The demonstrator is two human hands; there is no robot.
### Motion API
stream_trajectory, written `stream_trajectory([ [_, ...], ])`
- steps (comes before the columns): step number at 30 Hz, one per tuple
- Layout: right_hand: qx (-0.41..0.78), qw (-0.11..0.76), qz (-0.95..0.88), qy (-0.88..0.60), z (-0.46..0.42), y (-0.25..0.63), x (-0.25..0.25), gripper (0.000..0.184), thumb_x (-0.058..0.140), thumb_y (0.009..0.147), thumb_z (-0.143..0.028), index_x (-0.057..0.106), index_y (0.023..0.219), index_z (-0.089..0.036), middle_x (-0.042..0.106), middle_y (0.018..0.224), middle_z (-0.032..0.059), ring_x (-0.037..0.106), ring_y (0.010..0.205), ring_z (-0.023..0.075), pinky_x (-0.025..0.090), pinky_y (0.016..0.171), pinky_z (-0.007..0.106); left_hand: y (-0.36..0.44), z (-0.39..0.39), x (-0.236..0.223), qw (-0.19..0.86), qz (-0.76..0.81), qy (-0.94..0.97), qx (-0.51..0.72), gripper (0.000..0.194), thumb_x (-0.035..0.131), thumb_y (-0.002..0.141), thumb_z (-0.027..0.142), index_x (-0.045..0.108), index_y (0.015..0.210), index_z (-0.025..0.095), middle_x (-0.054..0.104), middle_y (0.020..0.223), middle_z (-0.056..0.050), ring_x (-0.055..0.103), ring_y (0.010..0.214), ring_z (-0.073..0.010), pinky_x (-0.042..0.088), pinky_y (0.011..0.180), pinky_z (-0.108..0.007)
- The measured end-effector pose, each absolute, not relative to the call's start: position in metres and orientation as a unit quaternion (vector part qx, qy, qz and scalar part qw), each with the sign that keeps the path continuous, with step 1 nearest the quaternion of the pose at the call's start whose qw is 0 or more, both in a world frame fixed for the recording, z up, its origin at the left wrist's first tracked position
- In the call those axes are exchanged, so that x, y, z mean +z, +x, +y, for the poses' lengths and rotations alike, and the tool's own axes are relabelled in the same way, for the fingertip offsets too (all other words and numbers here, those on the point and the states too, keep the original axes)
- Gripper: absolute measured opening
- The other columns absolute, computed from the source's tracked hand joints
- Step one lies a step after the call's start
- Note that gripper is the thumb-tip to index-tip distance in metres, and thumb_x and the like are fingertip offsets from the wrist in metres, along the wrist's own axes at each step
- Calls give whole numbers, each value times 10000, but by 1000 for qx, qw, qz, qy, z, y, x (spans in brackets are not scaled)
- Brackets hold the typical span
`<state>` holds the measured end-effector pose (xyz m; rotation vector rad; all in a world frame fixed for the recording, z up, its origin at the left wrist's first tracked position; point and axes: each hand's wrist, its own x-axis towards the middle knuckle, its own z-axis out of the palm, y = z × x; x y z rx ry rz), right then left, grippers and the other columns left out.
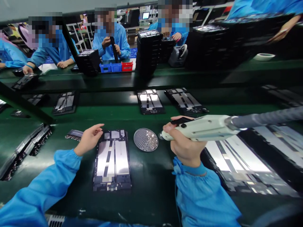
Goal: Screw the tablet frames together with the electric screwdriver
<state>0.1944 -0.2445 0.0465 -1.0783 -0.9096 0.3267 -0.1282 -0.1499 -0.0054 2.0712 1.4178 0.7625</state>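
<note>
An opened tablet (113, 160) with bare silver battery plates lies on the green bench in front of me. At its upper left corner is my left hand (89, 138), fingers stretched out and nothing visible in them; whether it touches the frame I cannot tell. My right hand (184, 145) is wrapped round a pale electric screwdriver (208, 127) with a thick grey hose or cable behind it. The tool points left, its tip beside a round perforated screw tray (142, 140), where small shiny screws gather on the right half. A dark comb-like part (74, 135) sits just left of my left hand.
More opened tablets lie at right (239, 157) and on the line beyond (151, 101). Dark comb-like strips (26, 151) are at left, near a slanted green post (28, 104). Stacked black trays (148, 50), small bins (115, 67) and co-workers in blue occupy the far side.
</note>
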Motion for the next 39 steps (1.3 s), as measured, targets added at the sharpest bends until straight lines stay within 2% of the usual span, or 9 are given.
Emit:
stream_trajectory([
  [3,150,751,-416,-491,-243,196,41,190,739,687,-162,674,862,-199,609,669,-33,619,596,167,563,621,359,-94,-140,-15,319,489,768,263,412,586,931,477,695,1177,165,732,928,-48,708,771,-161,584,685,-275],
  [8,130,742,-428,-499,-243,198,37,183,753,699,-165,675,860,-205,622,736,-20,637,654,172,587,668,378,-58,-122,-40,338,464,787,227,300,635,981,406,653,1106,134,693,976,-48,680,819,-151,602,742,-324],
  [15,140,738,-422,-507,-241,199,29,176,747,709,-151,676,863,-199,627,755,-12,635,655,173,584,685,394,-45,-116,-61,246,396,861,202,257,639,981,368,653,1115,149,671,1142,-74,667,1004,-194,588,883,-400],
  [18,137,726,-422,-525,-240,200,26,177,747,714,-160,674,871,-198,617,745,-17,635,665,173,583,702,395,-44,-119,-56,195,341,901,183,170,601,996,293,693,1013,151,700,1119,-84,659,1061,-210,561,960,-429],
  [21,147,715,-427,-533,-241,200,24,188,748,716,-175,672,887,-198,596,706,-27,626,645,168,584,683,384,-45,-125,-46,153,291,932,153,234,527,1012,255,725,933,159,729,1098,-108,654,1066,-228,556,963,-415],
  [27,159,700,-434,-544,-247,195,28,211,736,719,-181,663,913,-223,577,667,-28,616,609,173,571,610,371,-53,-132,-33,130,220,961,104,333,472,1025,300,675,1202,105,646,1336,-183,535,1309,-338,453,1105,-541],
  [34,154,693,-434,-555,-243,185,34,205,713,675,-148,643,851,-228,544,614,-48,583,558,153,542,590,361,-52,-121,-37,152,147,975,64,411,329,1054,252,651,1230,69,627,1350,-178,581,1255,-272,456,1138,-431],
  [39,163,689,-435,-557,-243,186,30,202,715,698,-149,643,866,-234,543,626,-52,587,568,152,531,612,363,-53,-110,-32,162,105,980,42,428,314,1046,248,669,1230,96,622,1372,-149,555,1305,-256,416,1185,-420],
])
